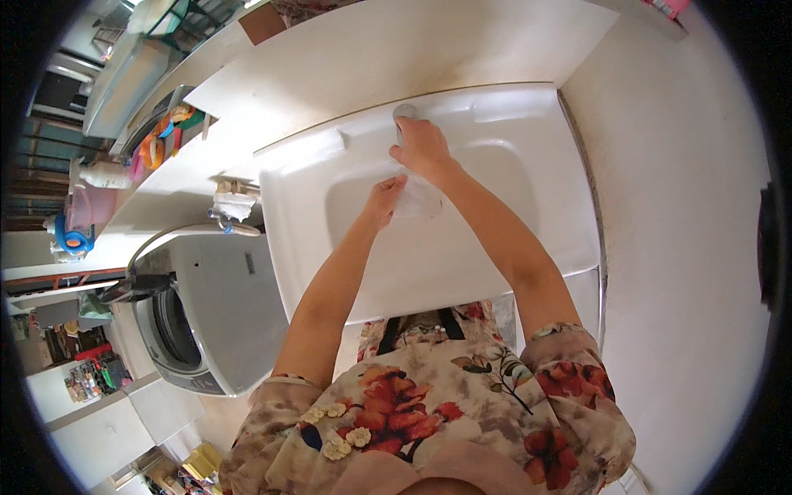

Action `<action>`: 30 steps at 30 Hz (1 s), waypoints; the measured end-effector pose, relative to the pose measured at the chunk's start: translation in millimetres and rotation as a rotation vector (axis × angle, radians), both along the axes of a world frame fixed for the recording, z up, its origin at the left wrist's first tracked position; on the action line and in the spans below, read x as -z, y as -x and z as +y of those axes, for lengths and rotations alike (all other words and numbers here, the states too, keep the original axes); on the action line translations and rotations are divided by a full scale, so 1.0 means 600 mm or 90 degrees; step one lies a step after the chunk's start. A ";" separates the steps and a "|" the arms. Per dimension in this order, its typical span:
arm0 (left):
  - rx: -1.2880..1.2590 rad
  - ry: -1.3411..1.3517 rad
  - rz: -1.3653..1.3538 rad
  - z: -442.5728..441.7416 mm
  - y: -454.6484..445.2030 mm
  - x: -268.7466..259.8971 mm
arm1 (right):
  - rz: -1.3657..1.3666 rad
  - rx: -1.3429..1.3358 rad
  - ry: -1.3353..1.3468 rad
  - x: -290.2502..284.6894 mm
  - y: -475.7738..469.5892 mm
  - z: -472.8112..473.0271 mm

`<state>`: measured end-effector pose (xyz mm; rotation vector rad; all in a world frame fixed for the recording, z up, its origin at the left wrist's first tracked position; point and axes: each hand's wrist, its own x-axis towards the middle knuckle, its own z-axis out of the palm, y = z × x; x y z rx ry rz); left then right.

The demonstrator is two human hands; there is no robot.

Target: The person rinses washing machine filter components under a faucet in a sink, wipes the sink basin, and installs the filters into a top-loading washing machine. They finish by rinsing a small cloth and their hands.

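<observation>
Before me is a white ceramic washbasin [390, 272] with a shallow oval bowl. My right hand [422, 145] is at the metal faucet [405, 112] on the basin's far side, its fingers over the spout or lever; its exact grip is hidden. Over the bowl, just below and to the left, my left hand [385, 199] pinches a thin, translucent white item [419, 199], which looks like a plastic bag or cloth. This item hangs under my right wrist.
Left of the basin stands a grey top-loading washing machine [229, 309]. A hose and valve [226, 223] are on the wall beside it. Bottles and a pink container [90, 207] line a ledge at the upper left. A white wall [674, 247] borders the basin's right side.
</observation>
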<state>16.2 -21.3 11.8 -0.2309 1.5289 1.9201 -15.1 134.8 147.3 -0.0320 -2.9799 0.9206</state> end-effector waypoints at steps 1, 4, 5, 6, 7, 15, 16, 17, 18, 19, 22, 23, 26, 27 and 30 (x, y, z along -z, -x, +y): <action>-0.003 -0.025 -0.060 0.015 0.004 -0.004 | -0.036 -0.021 0.021 0.004 0.013 0.012; -0.001 -0.109 -0.144 -0.001 0.026 0.026 | -0.229 0.084 0.726 0.006 0.021 0.057; 0.003 -0.140 -0.156 -0.016 0.037 0.046 | -0.131 0.105 0.659 0.046 0.017 0.065; 0.028 -0.137 -0.154 0.017 0.041 0.047 | -0.027 0.150 0.571 0.120 -0.004 0.102; 0.045 -0.129 -0.153 0.043 0.042 0.034 | 0.068 0.186 0.484 0.176 -0.026 0.128; 0.015 0.011 0.029 0.023 0.058 0.034 | -0.300 0.124 0.683 0.252 -0.125 0.124; -0.061 -0.008 -0.025 0.036 0.053 0.022 | -0.235 0.170 0.689 0.268 -0.132 0.123; -0.102 -0.040 -0.074 0.049 0.045 0.031 | -0.170 0.217 0.691 0.288 -0.136 0.110; -0.153 -0.070 -0.113 0.049 0.042 0.046 | -0.101 0.247 0.693 0.295 -0.124 0.088; -0.204 -0.100 -0.154 0.051 0.040 0.066 | -0.035 0.186 0.523 0.291 -0.116 0.055; -0.218 -0.185 -0.205 0.063 0.028 0.126 | 0.084 0.061 0.168 0.268 -0.104 -0.031; -0.178 -0.201 -0.186 0.052 0.030 0.143 | 0.079 0.053 0.159 0.256 -0.099 -0.047; -0.178 -0.156 -0.254 0.122 0.020 0.056 | 0.044 0.131 0.086 0.295 -0.099 0.040; -0.156 -0.151 -0.244 0.135 0.027 0.014 | 0.028 0.187 0.113 0.337 -0.101 0.098; -0.121 -0.069 -0.180 0.069 0.061 0.007 | -0.421 0.424 0.761 0.292 -0.137 0.133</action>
